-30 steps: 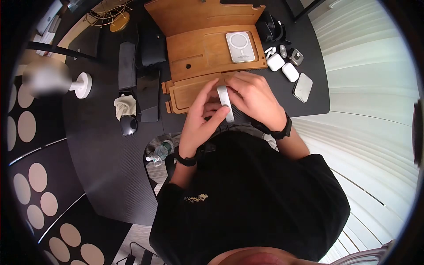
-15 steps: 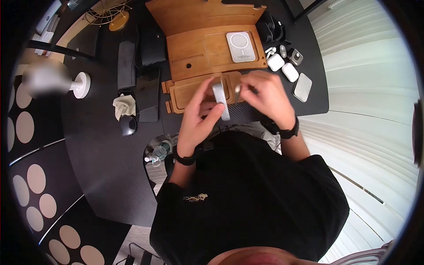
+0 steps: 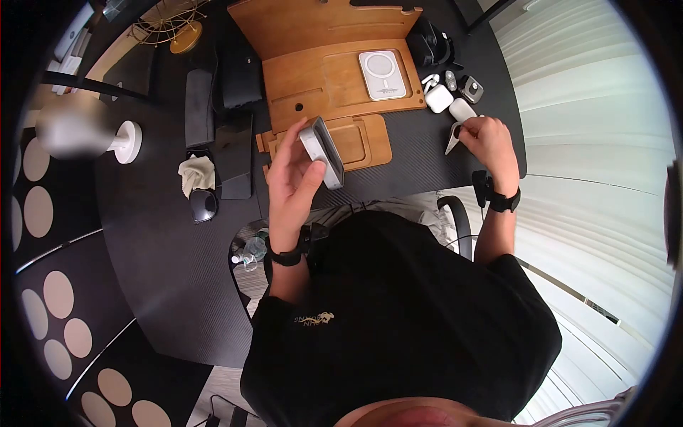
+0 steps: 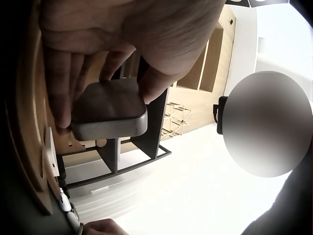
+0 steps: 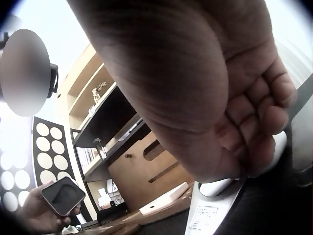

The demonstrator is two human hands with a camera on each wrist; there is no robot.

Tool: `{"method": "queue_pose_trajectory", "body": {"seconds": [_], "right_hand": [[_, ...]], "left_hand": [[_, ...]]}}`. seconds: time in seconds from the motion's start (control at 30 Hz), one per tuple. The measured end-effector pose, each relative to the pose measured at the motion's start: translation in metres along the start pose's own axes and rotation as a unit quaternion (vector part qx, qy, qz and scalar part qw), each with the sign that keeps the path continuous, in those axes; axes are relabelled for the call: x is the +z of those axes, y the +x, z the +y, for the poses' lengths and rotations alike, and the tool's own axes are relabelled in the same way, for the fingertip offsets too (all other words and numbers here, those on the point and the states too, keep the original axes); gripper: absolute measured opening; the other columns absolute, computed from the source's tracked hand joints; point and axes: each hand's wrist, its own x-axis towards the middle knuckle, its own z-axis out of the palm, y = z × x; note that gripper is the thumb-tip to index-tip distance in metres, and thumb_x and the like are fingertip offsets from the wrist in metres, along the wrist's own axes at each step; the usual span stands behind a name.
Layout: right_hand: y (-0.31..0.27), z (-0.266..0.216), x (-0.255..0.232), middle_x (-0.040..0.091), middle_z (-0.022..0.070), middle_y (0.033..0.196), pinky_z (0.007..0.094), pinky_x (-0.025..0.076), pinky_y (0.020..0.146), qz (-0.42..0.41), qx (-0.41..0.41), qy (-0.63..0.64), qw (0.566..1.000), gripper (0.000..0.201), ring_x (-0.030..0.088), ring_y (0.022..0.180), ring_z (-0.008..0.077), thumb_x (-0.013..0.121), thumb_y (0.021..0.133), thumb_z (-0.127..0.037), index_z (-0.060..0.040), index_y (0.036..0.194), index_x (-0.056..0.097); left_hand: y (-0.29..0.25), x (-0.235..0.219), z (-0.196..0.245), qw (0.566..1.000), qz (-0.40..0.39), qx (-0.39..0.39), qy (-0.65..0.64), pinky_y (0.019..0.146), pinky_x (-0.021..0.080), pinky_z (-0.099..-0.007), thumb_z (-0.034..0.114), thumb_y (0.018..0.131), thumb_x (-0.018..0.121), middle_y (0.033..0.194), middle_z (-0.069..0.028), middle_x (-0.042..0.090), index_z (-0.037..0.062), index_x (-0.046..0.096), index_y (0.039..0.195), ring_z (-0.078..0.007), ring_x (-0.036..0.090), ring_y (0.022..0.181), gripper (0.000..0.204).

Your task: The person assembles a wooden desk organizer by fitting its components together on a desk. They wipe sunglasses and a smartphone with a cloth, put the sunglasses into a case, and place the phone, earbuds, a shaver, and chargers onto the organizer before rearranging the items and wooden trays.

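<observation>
My left hand (image 3: 288, 186) grips a silver block (image 3: 317, 153) with rounded corners by its edges, fingers on one side and thumb on the other. Its recessed dark face (image 5: 63, 196) shows in the right wrist view, and its smooth back (image 4: 108, 102) in the left wrist view. Well to the right, over the desk's right part, my right hand (image 3: 492, 146) pinches a thin pale plate (image 3: 451, 144) by one end. The right wrist view shows small print on this plate (image 5: 203, 218); my fingers curl inward there and hide its upper end. I cannot tell what the plate is.
A brown wooden organiser (image 3: 281, 82) stands unfolded, bearing a white slab with a ring (image 3: 383, 82). White earbud cases (image 3: 438, 99) and a small grey device (image 3: 471, 89) lie near my right hand. Left are a black case (image 3: 200, 107), cloth (image 3: 197, 173) and sunglasses (image 3: 203, 206).
My right hand has drawn away from the silver block to the far right with the pale plate. My left hand has shifted left, and the block has turned so its dark face shows.
</observation>
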Motion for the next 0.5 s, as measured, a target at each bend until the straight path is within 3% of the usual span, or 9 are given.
{"method": "queue_pose_trajectory", "body": {"seconds": [0.37, 0.5], "right_hand": [[0.012, 0.012, 0.004, 0.067, 0.0187, 0.072, 0.0407, 0.053, 0.063, 0.042, 0.028, -0.053, 0.997, 0.014, 0.068, 0.067, 0.0352, 0.069, 0.082, -0.013, 0.0, 0.084, 0.074], [0.014, 0.015, 0.007, 0.067, 0.0177, 0.071, 0.0392, 0.052, 0.061, 0.058, 0.02, -0.065, 0.996, 0.015, 0.067, 0.065, 0.0356, 0.069, 0.083, -0.014, -0.0001, 0.082, 0.074]], "left_hand": [[-0.005, 0.0, -0.001, 1.0, -0.001, -0.018, 0.008, 0.096, 0.047, -0.0285, 0.017, 0.095, 0.07, 0.13, -0.0127, 0.061, -0.0001, 0.04, 0.152, -0.0151, 0.06, 0.11, 0.066], [-0.004, 0.001, 0.0, 1.0, -0.02, -0.018, -0.005, 0.102, 0.044, -0.0298, 0.019, 0.097, 0.067, 0.133, -0.0119, 0.06, 0.0, 0.037, 0.153, -0.0162, 0.058, 0.117, 0.066]]}}
